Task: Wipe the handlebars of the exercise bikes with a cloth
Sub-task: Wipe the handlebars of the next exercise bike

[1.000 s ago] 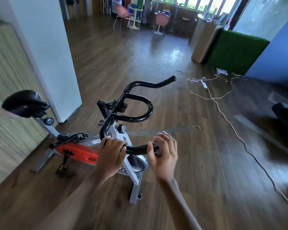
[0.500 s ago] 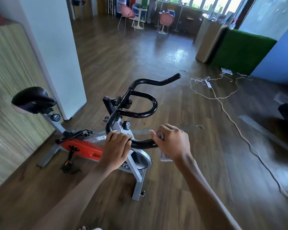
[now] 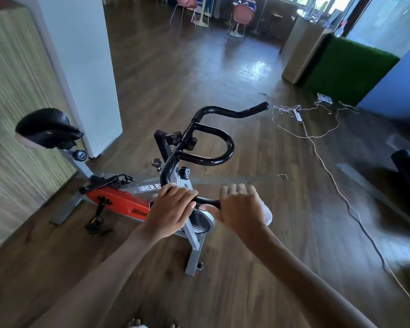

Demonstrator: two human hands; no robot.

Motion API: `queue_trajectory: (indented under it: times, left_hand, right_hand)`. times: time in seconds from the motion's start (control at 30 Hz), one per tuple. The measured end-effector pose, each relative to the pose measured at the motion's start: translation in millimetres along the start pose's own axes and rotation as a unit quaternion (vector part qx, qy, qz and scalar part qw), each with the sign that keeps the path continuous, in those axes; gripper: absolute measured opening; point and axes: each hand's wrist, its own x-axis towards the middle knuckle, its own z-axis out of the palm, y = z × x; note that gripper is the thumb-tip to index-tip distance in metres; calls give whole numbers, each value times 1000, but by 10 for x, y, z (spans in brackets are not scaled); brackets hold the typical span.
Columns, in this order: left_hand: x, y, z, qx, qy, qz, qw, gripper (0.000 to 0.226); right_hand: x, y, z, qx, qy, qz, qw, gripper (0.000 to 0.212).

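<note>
stage: mid-wipe on one bike [image 3: 118, 202]; judged early in the task
task thing: cloth [image 3: 266, 213], white, in the right hand [image 3: 240, 209], only a bit shows past the hand's outer edge
right: fingers [image 3: 234, 189] curled round the cloth and the near end of the handlebars [image 3: 231, 147]
left: left hand [image 3: 169, 210] just beside it on the same near bar, fingers [image 3: 180, 192] wrapped over it, likely steadying
done: can't tell from surface, bars look uniformly black; the cloth sits at the near end only
left: probably centre loop and far horn [image 3: 234, 113], both untouched now; other bikes too, dark shape [image 3: 407, 166] at the right edge may be one, unclear
position: bike stands on the floor [image 3: 246, 268], beside the white wall corner
containers: none made out; no bucket or spray bottle by the bike
</note>
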Motion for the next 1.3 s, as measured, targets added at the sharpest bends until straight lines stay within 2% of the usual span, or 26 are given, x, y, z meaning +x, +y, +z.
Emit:
queue_trajectory:
  times: [0.1, 0.27, 0.4, 0.43, 0.57, 0.63, 0.7, 0.77, 0.87, 0.97, 1.13, 1.3]
  left_hand:
    - [-2, -50, 3, -7, 1, 19, 1000, 36]
    - [8, -73, 21, -29, 17, 37, 999, 34]
    - [7, -95, 62, -36, 22, 32, 999, 33]
    - [8, -98, 59, -36, 24, 34, 998, 33]
    - [15, -73, 27, -46, 24, 37, 998, 30]
    - [17, -33, 19, -49, 28, 20, 998, 29]
    - [30, 1, 14, -48, 29, 2, 998, 30]
    - [18, 28, 12, -48, 31, -4, 998, 31]
    - [15, 49, 25, -41, 32, -10, 999, 31]
    - [43, 116, 39, -23, 34, -53, 998, 29]
    - [80, 320, 46, -10, 77, -99, 992, 27]
    - [74, 336, 167, 11, 114, -117, 987, 24]
  right_hand:
    - [169, -91, -64, 28, -52, 33, 998, 82]
    - [-294, 80, -29, 0, 2, -67, 998, 83]
    - [47, -94, -109, 58, 14, 70, 996, 73]
    - [9, -118, -97, 55, 23, 70, 996, 72]
    - [-395, 63, 19, 21, 63, -35, 997, 75]
    - [-284, 36, -24, 25, 62, -4, 998, 73]
    - [5, -59, -76, 35, 31, 64, 997, 75]
    - [78, -66, -115, 34, 30, 80, 996, 75]
    - [-260, 61, 43, 62, 67, -6, 996, 68]
    - [-394, 186, 170, 25, 116, -74, 990, 63]
    - [-72, 160, 8, 78, 105, -72, 989, 66]
    - [-173, 136, 187, 63, 202, -77, 974, 60]
